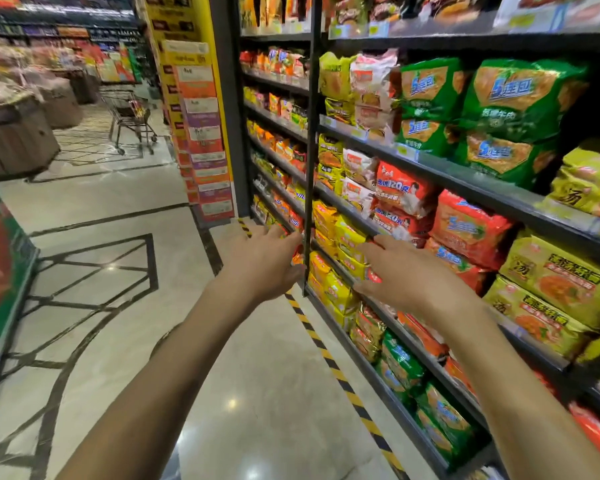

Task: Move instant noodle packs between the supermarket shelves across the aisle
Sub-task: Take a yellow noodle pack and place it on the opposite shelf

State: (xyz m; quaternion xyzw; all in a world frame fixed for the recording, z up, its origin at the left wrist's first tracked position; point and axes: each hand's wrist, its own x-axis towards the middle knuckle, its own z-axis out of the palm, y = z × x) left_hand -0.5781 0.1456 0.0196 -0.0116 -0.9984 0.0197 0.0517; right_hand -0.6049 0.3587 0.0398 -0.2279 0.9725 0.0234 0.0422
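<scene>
Head view of a supermarket aisle. A dark metal shelving unit [465, 180] fills the right side, its tiers crowded with instant noodle packs [406, 192]. Green multipacks [520, 95] sit on an upper tier, red multipacks [465, 226] beneath them, and yellow packs [349, 242] lower down, nearer the aisle end. A black upright post [311, 133] divides the unit into 2 bays.

The left hand [264, 268] and right hand [406, 275] reach forward on bare forearms, fingers spread and relaxed, grasping nothing. The left hand lies in front of the post and the right hand in front of the yellow packs; whether it touches them cannot be told.

The floor [118, 202] is glossy pale stone tile with dark inlaid lines and bright reflections of light. A yellow-and-black striped tape [329, 362] runs along the floor at the foot of the unit. A yellow end panel [201, 133] carrying stacked paper cards closes the unit's far end. Beyond it stand a wire shopping trolley [132, 116] and round dark bins [14, 136]. A green display [0, 265] edges the left side of the view. The far part of the room is blurred.
</scene>
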